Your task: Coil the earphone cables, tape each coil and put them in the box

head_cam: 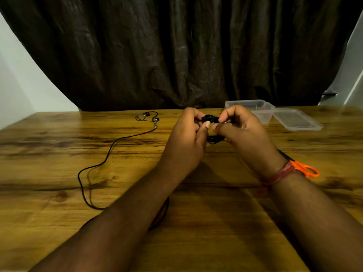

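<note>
Both hands' fingers (205,125) around black coil (211,118)

Looks like a room in a home, set up as a makeshift recording spot. Wood-grain tabletop (59,154) w/ dark knots, pushed near a plain white wall (23,79). Big dark crinkled curtain (176,52) hangs behind as a backdrop, covering most of the wall. Household bits on the tabletop: clear plastic box (247,104) w/ its lid (296,119) beside it, orange-handled scissors (306,169), loose black earphone cable (110,152). No lab or shop gear, dim indoor light.
</note>
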